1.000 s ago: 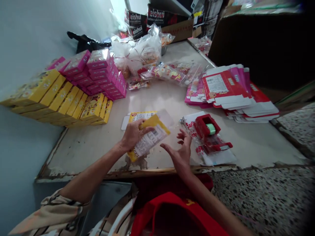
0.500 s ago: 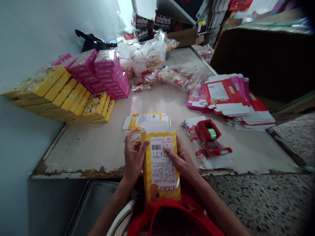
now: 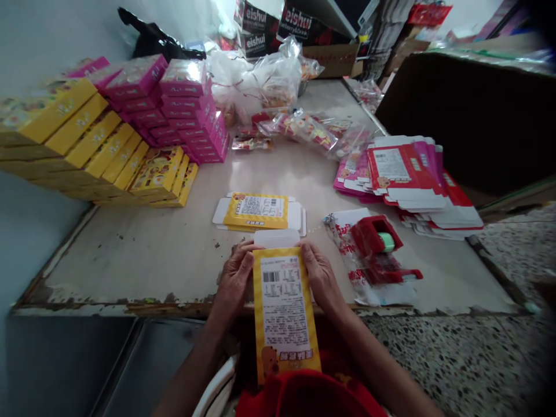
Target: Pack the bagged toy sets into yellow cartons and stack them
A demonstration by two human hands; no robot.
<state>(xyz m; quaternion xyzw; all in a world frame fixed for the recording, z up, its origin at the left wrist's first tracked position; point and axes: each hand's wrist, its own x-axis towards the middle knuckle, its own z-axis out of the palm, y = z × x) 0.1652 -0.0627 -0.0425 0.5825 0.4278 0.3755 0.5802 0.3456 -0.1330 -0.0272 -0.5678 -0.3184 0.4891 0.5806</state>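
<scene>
Held upright over the near edge of the bench (image 3: 130, 255), printed back facing up: a flat yellow carton (image 3: 284, 313), its white top flap (image 3: 277, 238) pointing away toward the middle of the bench. Left hand (image 3: 234, 278) curled onto the carton's left edge near the top, fingers closed on it; right hand (image 3: 319, 275) closed likewise on the right edge, thumbs lying near the upper corners. Both gripping, neither spread wide. Judged to be the squaring-up of a flat blank into a box. Best done by pressing the two long side creases gently inward from both sides at once, so that the sleeve pops open evenly rather than buckling along the label panel. Worth keeping the thumbs off the top flap, leaving it free to fold afterwards. Good to keep the lower end, now hanging below the near edge above red cloth (image 3: 308, 394), from catching there. Just beyond the flap, a small stack of more yellow blanks (image 3: 258, 211) lying flat. To the right, a red tape dispenser (image 3: 376, 240) resting on a printed plastic bag, near the right hand but apart from it. Along the left edge, stacks of finished yellow boxes (image 3: 82, 145) and pink boxes (image 3: 182, 110); toward the right edge, a fan of red and pink flat blanks (image 3: 408, 174); at the far edge, clear bags of packets (image 3: 264, 87).
</scene>
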